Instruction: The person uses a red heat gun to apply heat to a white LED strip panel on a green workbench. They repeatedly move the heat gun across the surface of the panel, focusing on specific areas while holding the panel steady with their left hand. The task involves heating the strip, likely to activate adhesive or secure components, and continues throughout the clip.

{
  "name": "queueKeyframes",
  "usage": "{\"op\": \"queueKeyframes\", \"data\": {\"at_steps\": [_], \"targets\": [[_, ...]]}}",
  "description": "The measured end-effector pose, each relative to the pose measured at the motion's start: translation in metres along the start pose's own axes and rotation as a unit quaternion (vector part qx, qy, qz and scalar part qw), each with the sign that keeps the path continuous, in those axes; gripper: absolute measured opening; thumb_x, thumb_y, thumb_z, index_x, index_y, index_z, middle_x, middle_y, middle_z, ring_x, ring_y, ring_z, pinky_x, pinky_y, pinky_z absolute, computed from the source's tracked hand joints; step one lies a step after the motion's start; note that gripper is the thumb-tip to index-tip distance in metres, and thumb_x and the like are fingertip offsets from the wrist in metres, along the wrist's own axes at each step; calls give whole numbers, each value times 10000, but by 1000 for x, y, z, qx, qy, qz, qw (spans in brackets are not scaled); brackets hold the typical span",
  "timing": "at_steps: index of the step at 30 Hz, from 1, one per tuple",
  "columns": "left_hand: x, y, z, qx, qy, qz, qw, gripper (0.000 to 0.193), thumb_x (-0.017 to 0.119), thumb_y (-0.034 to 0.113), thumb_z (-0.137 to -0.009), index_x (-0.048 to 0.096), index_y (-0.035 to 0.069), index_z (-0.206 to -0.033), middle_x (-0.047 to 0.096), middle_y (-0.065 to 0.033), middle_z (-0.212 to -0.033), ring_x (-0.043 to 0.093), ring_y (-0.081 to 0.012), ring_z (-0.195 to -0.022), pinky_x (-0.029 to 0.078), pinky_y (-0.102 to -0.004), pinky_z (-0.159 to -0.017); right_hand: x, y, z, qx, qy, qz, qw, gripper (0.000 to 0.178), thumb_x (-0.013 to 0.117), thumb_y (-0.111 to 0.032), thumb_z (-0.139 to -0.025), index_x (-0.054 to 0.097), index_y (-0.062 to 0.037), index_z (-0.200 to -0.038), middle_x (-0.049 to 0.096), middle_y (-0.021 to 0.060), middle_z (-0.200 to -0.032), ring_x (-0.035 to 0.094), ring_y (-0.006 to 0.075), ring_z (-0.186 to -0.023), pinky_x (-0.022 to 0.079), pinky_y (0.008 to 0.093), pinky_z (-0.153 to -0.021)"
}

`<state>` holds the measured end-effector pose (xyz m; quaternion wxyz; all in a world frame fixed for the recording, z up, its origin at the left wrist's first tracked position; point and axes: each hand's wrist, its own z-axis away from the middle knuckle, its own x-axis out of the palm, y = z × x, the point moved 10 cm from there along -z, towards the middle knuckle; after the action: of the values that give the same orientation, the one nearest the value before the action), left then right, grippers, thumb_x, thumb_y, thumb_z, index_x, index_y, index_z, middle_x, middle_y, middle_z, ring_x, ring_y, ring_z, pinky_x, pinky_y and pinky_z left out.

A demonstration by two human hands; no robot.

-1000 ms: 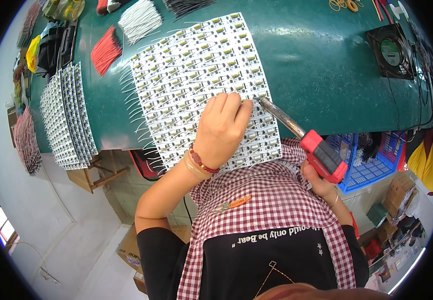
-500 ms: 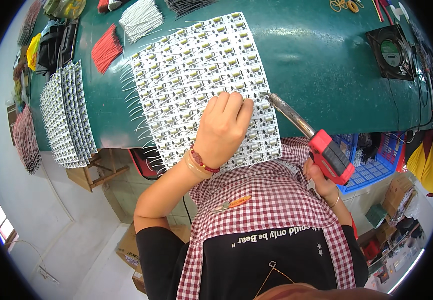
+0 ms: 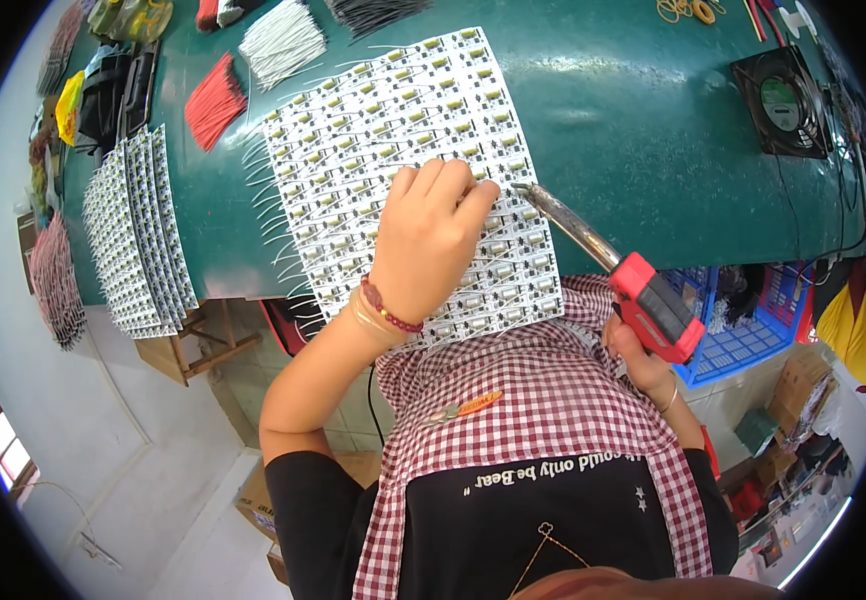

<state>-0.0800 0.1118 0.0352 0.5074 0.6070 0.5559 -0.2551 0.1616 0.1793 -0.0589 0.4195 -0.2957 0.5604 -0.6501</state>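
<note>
A large white panel of small circuit boards [image 3: 353, 150] lies on the green table, its near edge reaching my checked apron. Thin white wires run across its rows and stick out past its left edge. My left hand [image 3: 428, 235] rests over the panel's middle, fingers bent and pinched together. What the fingertips hold is too small to make out. In my right hand [image 3: 641, 358] is a soldering iron [image 3: 659, 306] with a red and black handle. Its metal tip points left and meets the panel close to my left fingertips; whether it touches a joint cannot be seen.
Bundles of red wires [image 3: 217, 102], white wires [image 3: 283, 45] and black wires [image 3: 378, 12] lie beyond the panel. More panels [image 3: 138, 235] stand stacked at the left. A black fan [image 3: 781, 103] sits at the right, above a blue crate [image 3: 743, 345].
My left hand has shifted left and slightly away from me over the panel. The soldering iron's tip has moved a little left too, staying close to the fingertips.
</note>
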Motion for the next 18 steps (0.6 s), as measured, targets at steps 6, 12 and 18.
{"op": "queueKeyframes", "data": {"at_steps": [6,12,18], "targets": [[11,-6,-1,-8,-11,35,999,195,673,-42,-728,675,51,-900,507,-62,-781,543,-234,-756,429,-359,-698,-7,20,5,42,46,3,998,196,703,-32,-825,664,-7,-1016,627,37,-805,585,141,-686,469,296,-617],[11,-1,-3,2,-23,30,999,187,647,-38,-739,669,35,-910,492,-67,-786,538,-233,-758,428,-353,-695,4,-1,-5,6,5,56,998,286,527,-216,-1009,527,-29,-792,522,44,-711,513,156,-680,432,306,-655],[11,0,-4,6,-32,20,999,206,636,-36,-715,664,29,-908,492,-65,-791,537,-229,-761,423,-346,-692,-8,14,10,38,44,52,997,197,723,-29,-779,673,-6,-968,637,82,-851,620,201,-721,493,318,-629]]}}
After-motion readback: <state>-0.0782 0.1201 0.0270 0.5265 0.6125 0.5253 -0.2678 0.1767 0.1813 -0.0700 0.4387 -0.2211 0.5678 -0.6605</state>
